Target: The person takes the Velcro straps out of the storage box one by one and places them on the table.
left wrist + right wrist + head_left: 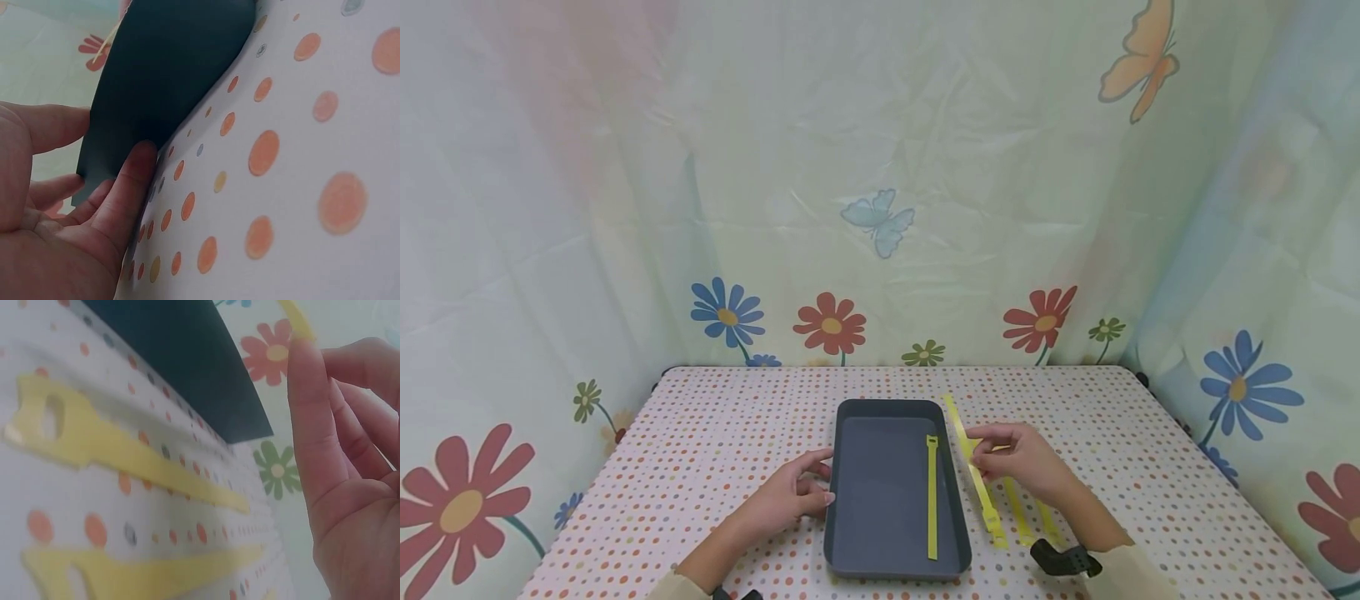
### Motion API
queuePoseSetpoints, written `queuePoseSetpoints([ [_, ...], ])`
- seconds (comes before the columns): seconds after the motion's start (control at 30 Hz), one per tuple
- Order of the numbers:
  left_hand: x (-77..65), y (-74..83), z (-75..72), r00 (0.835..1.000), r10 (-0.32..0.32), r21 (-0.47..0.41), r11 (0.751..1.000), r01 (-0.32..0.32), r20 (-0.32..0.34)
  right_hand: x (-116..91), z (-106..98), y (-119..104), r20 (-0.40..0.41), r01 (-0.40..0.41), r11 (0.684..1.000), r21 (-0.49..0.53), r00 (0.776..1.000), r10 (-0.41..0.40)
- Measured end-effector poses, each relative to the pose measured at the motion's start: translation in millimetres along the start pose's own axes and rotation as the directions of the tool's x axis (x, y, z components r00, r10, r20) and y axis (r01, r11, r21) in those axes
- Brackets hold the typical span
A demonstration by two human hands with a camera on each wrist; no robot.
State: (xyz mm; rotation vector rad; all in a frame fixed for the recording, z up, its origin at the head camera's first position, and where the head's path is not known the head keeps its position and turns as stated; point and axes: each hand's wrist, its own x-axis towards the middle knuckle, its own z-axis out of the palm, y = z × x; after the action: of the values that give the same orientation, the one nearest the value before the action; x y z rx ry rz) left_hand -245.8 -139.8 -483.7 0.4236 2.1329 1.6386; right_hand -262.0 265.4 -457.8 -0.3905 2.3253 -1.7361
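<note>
My right hand [1018, 458] pinches a yellow slotted cable strap [958, 425] between thumb and fingertips, beside the right wall of a dark grey tray [880, 575]. In the right wrist view only a short piece of the held strap [299, 319] shows above the thumb. One more yellow strap [932, 500] lies lengthwise inside the tray, near its right side. My left hand [790, 496] touches the tray's left side; in the left wrist view its thumb [134, 175] rests along the outer wall [169, 56] while other fingertips meet the edge.
Several more yellow straps [1018, 512] lie on the table right of the tray, partly hidden under my right hand and wrist. A dotted cloth [737, 442] covers the table. Floral curtains [775, 167] stand behind and at both sides.
</note>
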Motion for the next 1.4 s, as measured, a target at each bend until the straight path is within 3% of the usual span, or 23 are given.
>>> queuePoseSetpoints([
  [0.57, -2.8, 1.4, 0.7, 1.000, -0.006, 0.032, 0.999, 0.006, -0.014, -23, -29, 20, -0.121, -0.059, 0.998, -0.005, 0.991, 0.058],
  [1.0, -3.0, 2.7, 1.4, 1.000, -0.015, 0.043, 0.999, 0.016, -0.022, -39, -54, 42, -0.269, -0.155, 0.987, -0.046, 0.953, 0.137],
  [1.4, -0.3, 2.5, 0.7, 1.000, -0.002, 0.046, 0.999, 0.003, -0.018, -53, -80, 53, -0.247, -0.215, 0.973, -0.079, 0.950, 0.190],
])
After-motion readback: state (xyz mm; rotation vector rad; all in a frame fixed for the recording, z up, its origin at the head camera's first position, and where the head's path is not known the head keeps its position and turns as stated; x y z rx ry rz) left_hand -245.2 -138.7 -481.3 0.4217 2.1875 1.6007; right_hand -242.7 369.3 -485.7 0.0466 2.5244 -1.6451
